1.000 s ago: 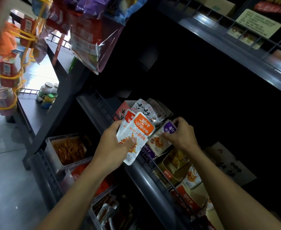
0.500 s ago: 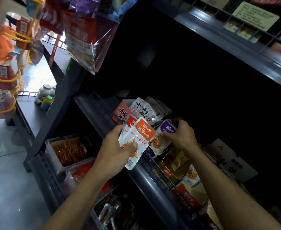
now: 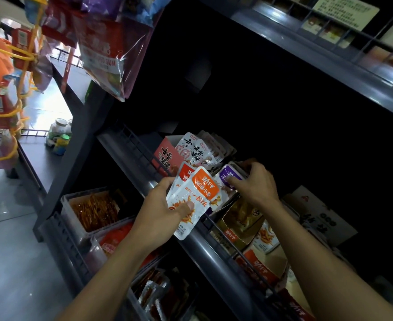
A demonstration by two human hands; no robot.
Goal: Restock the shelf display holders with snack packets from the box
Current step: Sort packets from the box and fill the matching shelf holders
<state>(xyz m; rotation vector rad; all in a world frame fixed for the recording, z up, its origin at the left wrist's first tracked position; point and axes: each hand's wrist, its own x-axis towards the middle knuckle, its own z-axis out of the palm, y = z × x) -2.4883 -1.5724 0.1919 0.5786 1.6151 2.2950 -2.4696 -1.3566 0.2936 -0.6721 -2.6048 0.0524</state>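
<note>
A: Count in left hand (image 3: 160, 212)?
B: Two orange-topped packets (image 3: 196, 200) gripped, thumb on front, over the shelf rail (image 3: 204, 249). Label: "劲仔", "深海小鱼".
A: Right hand (image 3: 254, 184)?
B: Pinching one purple-topped packet (image 3: 228, 179) in its display holder (image 3: 223, 205) (same brand). One hanging bag (image 3: 102, 52) reads "GUM".
</note>
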